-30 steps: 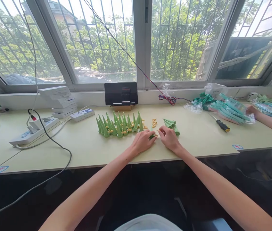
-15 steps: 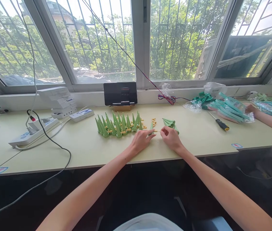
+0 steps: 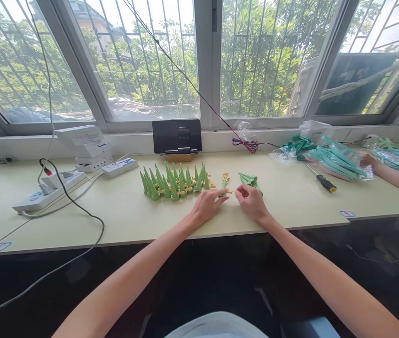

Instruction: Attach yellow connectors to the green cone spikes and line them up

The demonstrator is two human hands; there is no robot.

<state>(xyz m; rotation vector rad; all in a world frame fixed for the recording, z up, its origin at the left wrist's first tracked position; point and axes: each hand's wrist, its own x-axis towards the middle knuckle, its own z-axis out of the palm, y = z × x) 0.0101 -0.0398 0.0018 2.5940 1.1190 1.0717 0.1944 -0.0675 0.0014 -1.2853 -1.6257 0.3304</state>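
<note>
My left hand rests on the table with thumb and fingers closed around a small green cone. A yellow piece sticks out from the cone towards the right. Its thin end meets the pinched fingertips of my right hand. Just behind that hand, several loose green cones lie on their sides. To the left, several upright green cones stand in a cluster, with yellow pieces low on their sides. Small yellow pieces lie behind my left fingertips.
A black tablet leans at the back. Stacked white boxes and a power strip are left. A screwdriver and bagged green strips lie right, beside another person's hand. A dark cable crosses the front edge.
Both hands keep nearly the same place and grip. The view has shifted very slightly; nothing else has clearly moved.
</note>
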